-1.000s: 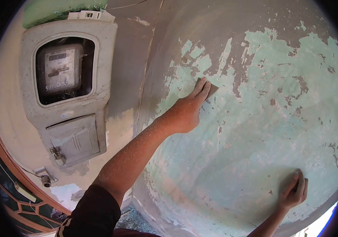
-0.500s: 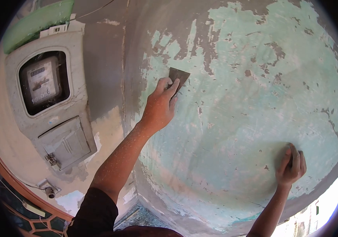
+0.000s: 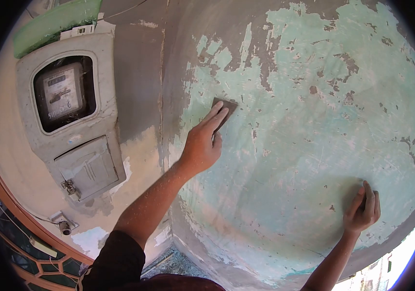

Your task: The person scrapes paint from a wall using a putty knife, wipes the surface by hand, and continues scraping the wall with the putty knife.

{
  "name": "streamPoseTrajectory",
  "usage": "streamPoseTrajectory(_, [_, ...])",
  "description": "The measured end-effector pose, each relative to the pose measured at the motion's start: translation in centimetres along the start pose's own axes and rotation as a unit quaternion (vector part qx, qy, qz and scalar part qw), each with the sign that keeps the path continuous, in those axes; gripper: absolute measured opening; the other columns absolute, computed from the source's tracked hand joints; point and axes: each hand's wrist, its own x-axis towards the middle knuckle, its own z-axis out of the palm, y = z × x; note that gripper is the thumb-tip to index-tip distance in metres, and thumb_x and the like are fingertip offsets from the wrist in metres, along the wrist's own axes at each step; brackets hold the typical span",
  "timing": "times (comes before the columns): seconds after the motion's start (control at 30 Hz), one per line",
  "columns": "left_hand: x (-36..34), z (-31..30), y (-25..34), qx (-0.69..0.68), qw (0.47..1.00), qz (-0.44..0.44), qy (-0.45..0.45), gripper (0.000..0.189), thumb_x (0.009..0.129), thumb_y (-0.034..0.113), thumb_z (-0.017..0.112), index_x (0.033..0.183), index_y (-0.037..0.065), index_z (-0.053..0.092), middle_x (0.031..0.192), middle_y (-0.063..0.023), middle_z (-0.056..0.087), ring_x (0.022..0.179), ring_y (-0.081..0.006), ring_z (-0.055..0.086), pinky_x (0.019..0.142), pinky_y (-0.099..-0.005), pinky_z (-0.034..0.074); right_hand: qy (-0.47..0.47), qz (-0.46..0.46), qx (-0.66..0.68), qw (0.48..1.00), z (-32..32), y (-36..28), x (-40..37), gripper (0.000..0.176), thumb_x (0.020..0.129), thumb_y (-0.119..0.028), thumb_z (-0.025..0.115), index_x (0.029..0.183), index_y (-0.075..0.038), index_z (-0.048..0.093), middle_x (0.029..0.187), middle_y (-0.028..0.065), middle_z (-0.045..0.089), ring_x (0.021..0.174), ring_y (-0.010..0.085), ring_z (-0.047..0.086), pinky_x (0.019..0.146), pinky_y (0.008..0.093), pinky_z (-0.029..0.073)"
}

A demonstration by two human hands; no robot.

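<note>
My left hand [image 3: 202, 148] grips a putty knife [image 3: 228, 108] with a flat dark blade. Two fingers lie extended along the blade, and its wide edge points up against the wall. The wall [image 3: 285, 145] carries pale green paint, scratched and flaking, with grey patches bared along the top and left. Lower right, my right hand [image 3: 362, 211] is closed close to the same wall, its index fingertip at the surface. Whatever its curled fingers hold, if anything, I cannot tell.
Left of the corner hangs an electric meter box [image 3: 104, 97] with a small latched door [image 3: 90, 167]. Below it a short pipe stub [image 3: 65, 228] juts out. An orange-brown frame [image 3: 3, 189] curves along the lower left. A green cover [image 3: 54, 26] tops the box.
My left hand and the putty knife have moved down the wall, the fingers lying straighter on the blade. My right hand stays near the same spot. The view has shifted slightly.
</note>
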Motion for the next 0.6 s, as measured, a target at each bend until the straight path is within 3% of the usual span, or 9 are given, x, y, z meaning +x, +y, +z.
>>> streamPoseTrajectory(0.1, [-4.8, 0.7, 2.3, -0.284, 0.923, -0.258, 0.010, 0.069, 0.095, -0.009, 0.057, 0.161, 0.006, 0.046, 0.164, -0.0169, 0.051, 0.100, -0.0156, 0.074, 0.077, -0.0277, 0.056, 0.000, 0.014, -0.013, 1.000, -0.3, -0.3, -0.1, 0.018, 0.102, -0.004, 0.064, 0.112, 0.005, 0.075, 0.070, 0.0095, 0.059, 0.054, 0.0237, 0.051, 0.051, 0.0373, 0.038])
streamPoseTrajectory(0.17, [-11.2, 1.7, 3.0, -0.372, 0.868, -0.329, 0.019, 0.069, 0.097, -0.009, 0.056, 0.163, 0.008, 0.045, 0.141, -0.0134, 0.068, 0.074, -0.0051, 0.058, 0.063, -0.0231, 0.046, -0.010, 0.040, -0.036, 0.999, -0.5, 0.3, -1.8, 0.021, 0.103, -0.007, 0.065, 0.116, 0.005, 0.076, 0.081, 0.0120, 0.064, 0.064, 0.0253, 0.057, 0.054, 0.0375, 0.042])
streamPoseTrajectory(0.23, [-20.9, 3.3, 1.9, -0.334, 0.833, -0.438, -0.041, 0.072, 0.094, -0.003, 0.061, 0.163, 0.009, 0.045, 0.081, -0.0025, 0.068, 0.057, -0.0076, 0.055, 0.050, -0.0274, 0.044, -0.013, 0.041, -0.082, 0.996, -0.6, -0.2, -2.6, 0.028, 0.105, -0.014, 0.064, 0.124, 0.004, 0.074, 0.099, 0.0165, 0.067, 0.083, 0.0300, 0.063, 0.066, 0.0402, 0.048])
streamPoseTrajectory(0.27, [-23.3, 1.5, 3.1, -0.310, 0.756, -0.562, -0.129, 0.073, 0.091, 0.000, 0.062, 0.162, 0.008, 0.046, 0.079, -0.0050, 0.066, 0.048, -0.0103, 0.052, 0.042, -0.0312, 0.040, -0.010, 0.026, -0.117, 0.993, -0.6, -1.3, -2.2, 0.034, 0.106, -0.020, 0.064, 0.131, 0.003, 0.072, 0.112, 0.0198, 0.068, 0.096, 0.0339, 0.066, 0.076, 0.0428, 0.052])
streamPoseTrajectory(0.33, [-42.5, 6.4, -3.7, -0.370, 0.551, -0.746, -0.052, 0.048, 0.095, 0.007, 0.066, 0.143, 0.007, 0.062, 0.076, -0.0065, 0.063, 0.042, -0.0148, 0.046, 0.042, -0.0336, 0.045, -0.056, -0.011, -0.179, 0.982, 0.4, -3.1, -0.7, 0.049, 0.106, -0.031, 0.063, 0.144, 0.000, 0.064, 0.138, 0.0240, 0.062, 0.124, 0.0406, 0.059, 0.099, 0.0493, 0.049])
streamPoseTrajectory(0.43, [-65.0, 0.5, -6.4, -0.130, 0.878, -0.303, -0.346, 0.014, 0.097, 0.012, 0.066, 0.087, 0.004, 0.061, 0.081, -0.0167, 0.066, 0.058, -0.0250, 0.062, 0.062, -0.0427, 0.057, -0.182, -0.054, -0.222, 0.956, 2.7, -5.8, 2.6, 0.071, 0.105, -0.046, 0.060, 0.160, -0.003, 0.048, 0.166, 0.0251, 0.042, 0.156, 0.0457, 0.036, 0.126, 0.0582, 0.026])
streamPoseTrajectory(0.47, [-65.5, -1.9, -5.4, -0.383, 0.663, -0.595, -0.245, 0.010, 0.098, 0.011, 0.065, 0.096, 0.003, 0.059, 0.085, -0.0159, 0.066, 0.057, -0.0228, 0.060, 0.059, -0.0399, 0.054, -0.202, -0.055, -0.214, 0.954, 4.0, -6.6, 4.5, 0.076, 0.104, -0.049, 0.059, 0.162, -0.003, 0.044, 0.170, 0.0243, 0.038, 0.159, 0.0451, 0.029, 0.130, 0.0593, 0.018])
streamPoseTrajectory(0.5, [-64.8, -3.9, -4.9, -0.556, 0.331, -0.763, 0.006, 0.013, 0.099, 0.011, 0.064, 0.105, 0.002, 0.058, 0.089, -0.0152, 0.066, 0.056, -0.0206, 0.059, 0.056, -0.0372, 0.051, -0.223, -0.057, -0.206, 0.951, 5.1, -7.4, 6.7, 0.081, 0.103, -0.053, 0.058, 0.165, -0.004, 0.040, 0.173, 0.0234, 0.033, 0.163, 0.0445, 0.023, 0.133, 0.0604, 0.010])
streamPoseTrajectory(0.6, [-66.9, -5.0, -5.8, -0.684, 0.182, -0.692, 0.141, 0.035, 0.101, 0.009, 0.060, 0.133, -0.002, 0.053, 0.101, -0.0130, 0.066, 0.053, -0.0140, 0.054, 0.047, -0.0289, 0.041, -0.185, -0.070, -0.211, 0.957, 9.6, -9.3, 14.9, 0.085, 0.103, -0.056, 0.058, 0.167, -0.005, 0.035, 0.175, 0.0194, 0.029, 0.165, 0.0409, 0.019, 0.133, 0.0610, 0.009])
